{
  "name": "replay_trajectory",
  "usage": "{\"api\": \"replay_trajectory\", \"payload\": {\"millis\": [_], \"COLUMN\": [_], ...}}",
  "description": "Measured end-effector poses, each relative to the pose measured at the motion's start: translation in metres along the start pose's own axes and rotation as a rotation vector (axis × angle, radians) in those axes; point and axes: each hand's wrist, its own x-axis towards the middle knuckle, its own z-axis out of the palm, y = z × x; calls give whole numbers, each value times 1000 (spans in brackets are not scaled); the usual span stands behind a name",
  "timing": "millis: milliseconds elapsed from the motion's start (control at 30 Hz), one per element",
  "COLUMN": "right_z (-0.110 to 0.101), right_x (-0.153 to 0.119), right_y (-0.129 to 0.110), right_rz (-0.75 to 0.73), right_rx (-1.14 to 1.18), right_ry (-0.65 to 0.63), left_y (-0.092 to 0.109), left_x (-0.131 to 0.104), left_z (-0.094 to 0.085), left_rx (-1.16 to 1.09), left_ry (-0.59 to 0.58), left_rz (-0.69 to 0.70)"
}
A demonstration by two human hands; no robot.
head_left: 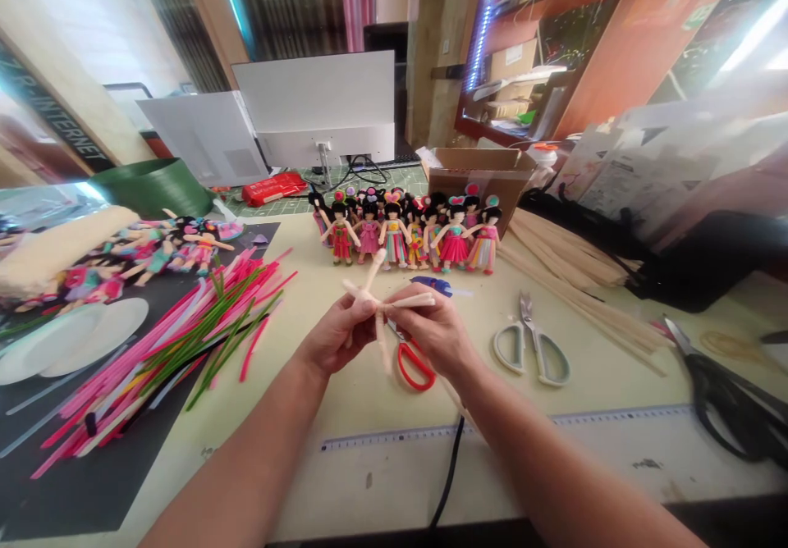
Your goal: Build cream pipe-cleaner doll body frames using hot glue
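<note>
Figure (366, 294) of cream fuzzy stems is held above the middle of the counter (295, 466), on the near side of the dolls (394, 235). Its centre is pinched by the left hand (336, 333), and the paired ends (423, 299) pointing right are gripped by the right hand (434, 326); the hands are brought close together, both clamped on it. How tightly the stems are joined cannot be told. Should the left pinch be eased, the crossing could be loosened, and the shape could be pulled askew by a tug from the right. If too much twist were applied, a stem might be kinked. Near the hanging limb (382, 344), the red scissors (403, 367) are partly hidden by the right hand; they could be knocked if the hands were lowered. The cord (454, 466) might be caught by the right forearm (542, 433), and the ruler (400, 436) beside it shifted.
</note>
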Motion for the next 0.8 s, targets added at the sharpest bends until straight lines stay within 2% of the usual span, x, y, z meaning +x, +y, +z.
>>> {"api": "replay_trajectory", "payload": {"millis": [100,233,300,367,400,500,533,567,633,667,700,733,767,800], "right_z": [-1,-2,-1,-2,-4,-16,-24,-35,-69,-91,-116,-143,-171,-199], "right_x": [2,2,3,2,0,-17,-27,-38,-61,-70,-77,-81,-82,-81], "right_y": [2,8,10,5,-1,-36,-53,-70,-103,-117,-127,-134,-138,-139], "right_rz": [142,244,293,353,358,255,231,228,310,368,413,413,372,294], "right_rx": [59,161,141,-47,-227,-902,-991,-982,-763,-628,-521,-460,-453,-483], "right_ry": [77,133,121,38,-14,-201,-280,-372,-602,-666,-636,-468,-204,143], "left_y": [0,-1,-2,-2,-2,1,3,5,8,10,11,12,13,14], "left_x": [0,-2,-3,-3,-2,0,1,1,1,0,-1,-1,-2,-3], "left_z": [3,5,5,4,2,-3,-5,-7,-11,-12,-12,-12,-10,-8], "left_rx": [119,350,469,409,346,210,184,166,141,132,126,122,122,120], "left_ry": [56,147,170,190,192,260,278,289,293,298,306,319,332,331], "left_rz": [111,317,333,318,294,240,222,207,170,149,127,107,88,66]}}
